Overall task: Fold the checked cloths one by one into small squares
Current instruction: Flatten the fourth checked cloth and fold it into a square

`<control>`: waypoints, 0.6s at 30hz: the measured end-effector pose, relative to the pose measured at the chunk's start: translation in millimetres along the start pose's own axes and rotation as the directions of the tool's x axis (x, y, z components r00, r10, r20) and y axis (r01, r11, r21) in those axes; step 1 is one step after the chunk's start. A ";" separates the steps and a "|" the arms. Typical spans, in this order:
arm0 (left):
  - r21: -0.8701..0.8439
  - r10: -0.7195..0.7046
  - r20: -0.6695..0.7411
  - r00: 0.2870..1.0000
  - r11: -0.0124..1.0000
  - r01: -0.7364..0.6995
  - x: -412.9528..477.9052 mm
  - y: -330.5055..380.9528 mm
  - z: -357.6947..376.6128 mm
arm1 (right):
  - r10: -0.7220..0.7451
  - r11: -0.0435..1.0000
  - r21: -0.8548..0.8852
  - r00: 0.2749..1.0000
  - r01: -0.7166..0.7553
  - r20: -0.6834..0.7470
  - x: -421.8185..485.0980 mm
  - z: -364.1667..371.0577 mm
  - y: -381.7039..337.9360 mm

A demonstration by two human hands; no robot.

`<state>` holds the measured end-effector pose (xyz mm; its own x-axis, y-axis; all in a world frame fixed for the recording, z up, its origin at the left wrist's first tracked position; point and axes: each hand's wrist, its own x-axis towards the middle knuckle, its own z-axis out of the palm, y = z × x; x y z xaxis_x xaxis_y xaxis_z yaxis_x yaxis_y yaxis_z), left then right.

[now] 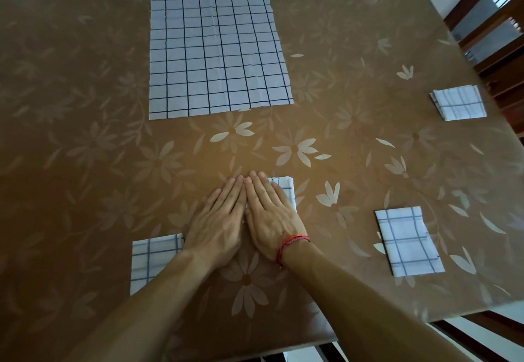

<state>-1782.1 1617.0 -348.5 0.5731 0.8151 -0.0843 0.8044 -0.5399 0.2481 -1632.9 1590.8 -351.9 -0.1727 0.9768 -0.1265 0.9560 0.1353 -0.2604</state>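
A small folded checked cloth [287, 188] lies near the table's middle front, mostly hidden under my hands. My left hand [219, 224] and my right hand [269, 214] lie flat side by side, fingers straight, pressing down on it. A large unfolded white cloth with dark checks [218, 52] is spread flat at the far side of the table. Folded checked squares lie at the near left [150, 259], partly under my left forearm, at the near right [407, 242] and at the far right edge [459, 102].
The table [354, 123] wears a brown cover with a pale flower pattern. Wooden chairs stand at the right side [493, 29] and at the near edge [467, 339]. A pale wall runs behind the table.
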 end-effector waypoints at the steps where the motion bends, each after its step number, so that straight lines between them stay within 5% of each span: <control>1: 0.006 0.006 0.006 1.000 1.000 -0.006 -0.1 -0.6 -0.5 | 0.001 1.000 -0.008 1.000 -0.001 -0.001 0.2 -0.7 1.7; 18: -0.025 0.009 0.084 0.996 1.000 -0.007 -0.8 1.9 -9.1 | 0.026 0.996 -0.089 0.986 -0.012 0.165 -32.7 -33.4 55.7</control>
<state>-1782.5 1617.3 -339.3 0.5912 0.7899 -0.1625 0.7963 -0.5399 0.2729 -1566.1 1571.9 -330.3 -0.1843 0.9393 -0.2895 0.9753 0.1382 -0.1723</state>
